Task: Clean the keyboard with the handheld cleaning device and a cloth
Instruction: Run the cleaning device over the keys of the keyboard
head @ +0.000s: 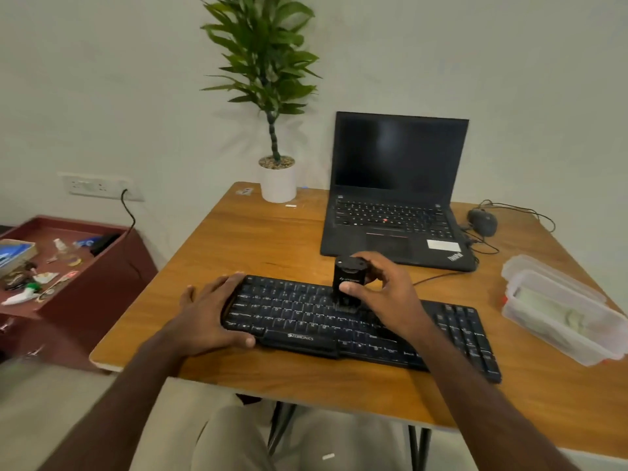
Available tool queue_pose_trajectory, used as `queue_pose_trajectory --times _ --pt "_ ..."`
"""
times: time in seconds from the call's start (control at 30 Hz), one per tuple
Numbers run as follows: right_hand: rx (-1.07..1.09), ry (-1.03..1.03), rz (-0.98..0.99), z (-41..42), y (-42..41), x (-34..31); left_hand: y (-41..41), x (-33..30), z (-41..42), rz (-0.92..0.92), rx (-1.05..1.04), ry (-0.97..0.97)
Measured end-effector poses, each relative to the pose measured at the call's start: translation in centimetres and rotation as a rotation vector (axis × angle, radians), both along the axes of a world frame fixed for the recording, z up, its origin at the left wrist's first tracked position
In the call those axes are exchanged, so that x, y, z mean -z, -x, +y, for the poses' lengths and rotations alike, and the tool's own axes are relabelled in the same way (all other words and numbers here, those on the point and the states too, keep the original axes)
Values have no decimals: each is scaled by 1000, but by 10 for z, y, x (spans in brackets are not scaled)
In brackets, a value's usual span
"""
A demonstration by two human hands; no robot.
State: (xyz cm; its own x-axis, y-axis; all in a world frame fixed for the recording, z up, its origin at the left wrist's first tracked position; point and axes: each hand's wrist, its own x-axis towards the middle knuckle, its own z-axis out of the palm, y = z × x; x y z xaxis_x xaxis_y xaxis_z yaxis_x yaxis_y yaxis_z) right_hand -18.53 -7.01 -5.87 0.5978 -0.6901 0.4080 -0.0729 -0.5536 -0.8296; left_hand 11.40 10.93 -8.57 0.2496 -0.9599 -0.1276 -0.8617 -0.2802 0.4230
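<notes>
Wooden table [258, 239]: the surface on which all work items stand; positions below are given relative to the black keyboard [360, 326]. The keyboard lies along the near edge of the table, running at a slant from the left toward the near right, with a brand label visible on its front rim. Beyond the keyboard, to the right, an open black laptop [397, 198] stands with a dark screen. Beyond the keyboard, to the left of the laptop, a potted plant [277, 180] in a white pot stands at the far table edge. To the right of the keyboard, well apart from it, a clear plastic container [560, 314] sits near the table's right edge; its contents are pale and cannot be identified. Far right, beyond the keyboard, a black mouse [482, 222] lies beside the laptop with its cable trailing. Off the table, left of the keyboard, a dark red cabinet top [85, 266] carries assorted small items. Left hand [209, 316]: fingers straight, laid flat over the keyboard's left end, thumb against the front rim. Right hand [384, 294]: fingers and thumb curled round the handheld cleaning device [348, 283], a small black upright unit whose brush end touches the keys at mid-keyboard.
</notes>
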Motion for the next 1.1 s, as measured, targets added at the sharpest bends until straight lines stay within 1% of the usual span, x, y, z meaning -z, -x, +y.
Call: queue_pose_trajectory --times 0.07,0.17,0.33,0.5,0.6,0.67,0.83,0.93,1.1 --pt "-28 5 42 5 -16 1 -2 -2 -2 18 15 -5" --pt "-41 10 50 7 -33 -1 -5 -1 -2 27 23 -45" --pt "-76 -13 20 16 -66 -4 -5 10 12 -11 32 28" --pt "-154 -12 51 40 -113 -6 1 15 19 -46 41 109" --pt "-161 -9 33 51 -135 -6 1 15 16 -113 74 100" --pt "-162 0 32 58 -144 -7 2 14 15 -120 95 98" --pt "-171 34 62 62 -152 -4 4 8 15 -100 94 95" --pt "-206 73 131 55 -144 0 1 12 14 -104 93 94" --pt "-245 46 197 31 -130 -6 0 13 13 -126 91 47"
